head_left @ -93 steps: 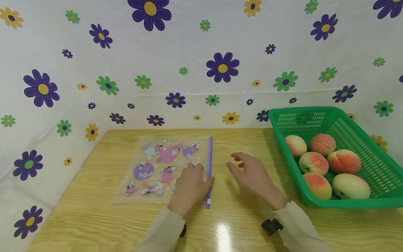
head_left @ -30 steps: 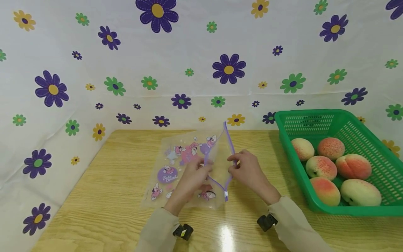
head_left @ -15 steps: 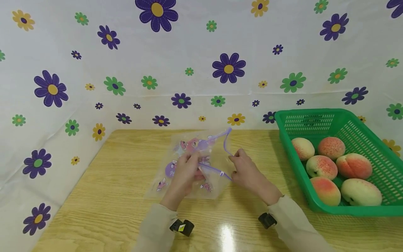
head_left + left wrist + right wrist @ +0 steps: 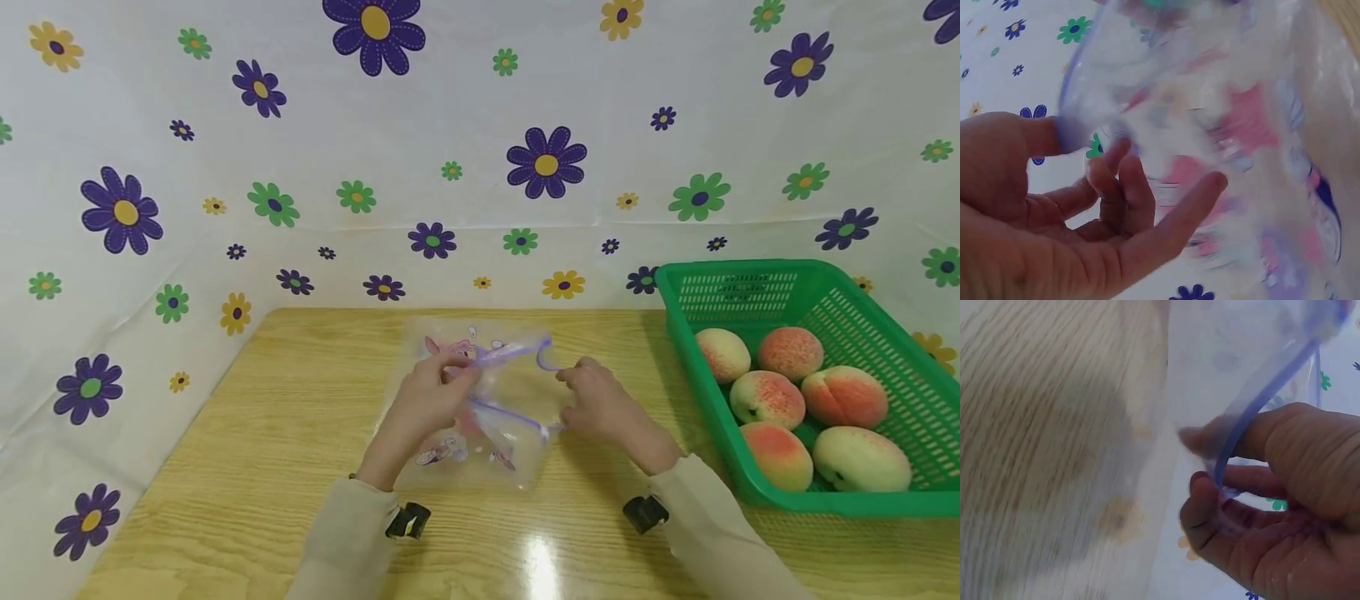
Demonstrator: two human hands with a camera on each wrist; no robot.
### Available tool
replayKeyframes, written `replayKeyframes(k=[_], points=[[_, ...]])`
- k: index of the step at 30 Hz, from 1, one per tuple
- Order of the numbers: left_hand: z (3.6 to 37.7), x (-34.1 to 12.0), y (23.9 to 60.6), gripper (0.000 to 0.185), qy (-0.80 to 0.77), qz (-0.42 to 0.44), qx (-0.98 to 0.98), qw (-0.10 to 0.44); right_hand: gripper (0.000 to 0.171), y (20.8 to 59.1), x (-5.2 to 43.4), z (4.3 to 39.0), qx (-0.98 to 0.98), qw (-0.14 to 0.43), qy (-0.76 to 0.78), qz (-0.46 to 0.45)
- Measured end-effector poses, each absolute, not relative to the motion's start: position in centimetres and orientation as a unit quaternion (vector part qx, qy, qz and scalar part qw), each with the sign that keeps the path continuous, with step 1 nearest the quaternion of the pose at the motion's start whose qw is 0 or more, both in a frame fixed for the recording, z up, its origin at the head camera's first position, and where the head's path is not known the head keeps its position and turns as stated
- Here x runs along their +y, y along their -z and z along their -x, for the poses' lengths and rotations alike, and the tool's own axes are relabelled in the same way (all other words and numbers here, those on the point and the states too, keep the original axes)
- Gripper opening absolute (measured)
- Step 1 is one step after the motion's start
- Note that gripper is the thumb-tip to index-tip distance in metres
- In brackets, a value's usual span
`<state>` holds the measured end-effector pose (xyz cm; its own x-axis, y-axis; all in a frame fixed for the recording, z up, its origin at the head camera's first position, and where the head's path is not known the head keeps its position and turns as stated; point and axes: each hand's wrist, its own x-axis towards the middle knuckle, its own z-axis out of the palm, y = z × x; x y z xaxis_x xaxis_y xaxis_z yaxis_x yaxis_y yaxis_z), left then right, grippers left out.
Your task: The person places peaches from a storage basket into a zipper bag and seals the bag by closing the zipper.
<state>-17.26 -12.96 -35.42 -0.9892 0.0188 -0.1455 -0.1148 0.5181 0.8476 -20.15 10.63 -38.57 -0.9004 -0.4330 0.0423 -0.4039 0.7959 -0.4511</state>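
Both hands are at a clear zip bag with pink and purple cartoon prints, its purple-edged mouth spread toward the right. My left hand holds the mouth's left side; in the left wrist view one digit lies behind the purple edge, the other fingers bent or stretched across the film. My right hand grips the right side. In the right wrist view, the purple zip strip runs between its thumb, seen through the film, and its curled fingers. The white slider shows near the right fingers.
A green perforated basket stands at the right, holding several peaches. The wooden table ends at a white cloth backdrop printed with flowers. Each wrist wears a small black camera.
The bag lay flat under the left hand at first, with the right hand free. Both hands then took its mouth and spread it; lately the left hand has shifted left and the bag has crumpled.
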Motion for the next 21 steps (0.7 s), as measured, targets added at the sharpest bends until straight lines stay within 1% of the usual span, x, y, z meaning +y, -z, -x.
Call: replayKeyframes(k=[2,4,6,9,12,16,18,21], points=[[17.3,-13.0,35.3,0.030,-0.429,0.006,0.902,0.052,0.045,38.6,10.6,20.1,0.944,0.016,0.251,0.216],[17.3,-13.1,35.3,0.028,-0.428,-0.004,0.902,0.051,0.044,38.6,10.6,20.0,0.940,0.000,0.268,0.211],[17.4,-13.1,35.4,0.029,-0.488,0.000,0.870,0.074,0.043,38.6,10.7,20.0,0.936,-0.010,0.284,0.206],[17.9,-13.4,35.5,0.033,-0.611,0.042,0.784,0.106,0.042,38.5,10.9,20.1,0.936,-0.013,0.287,0.202],[18.4,-13.8,35.5,0.037,-0.711,0.076,0.687,0.129,0.041,38.5,11.0,20.4,0.939,0.019,0.281,0.197],[18.7,-14.0,35.6,0.044,-0.769,0.085,0.615,0.150,0.044,38.9,10.9,20.9,0.941,0.075,0.270,0.189],[18.7,-13.9,35.8,0.042,-0.777,0.089,0.604,0.151,0.045,39.0,10.9,21.0,0.943,0.082,0.266,0.184],[18.5,-13.5,36.0,0.035,-0.767,0.091,0.616,0.151,0.043,39.1,11.1,20.8,0.945,0.067,0.267,0.177]])
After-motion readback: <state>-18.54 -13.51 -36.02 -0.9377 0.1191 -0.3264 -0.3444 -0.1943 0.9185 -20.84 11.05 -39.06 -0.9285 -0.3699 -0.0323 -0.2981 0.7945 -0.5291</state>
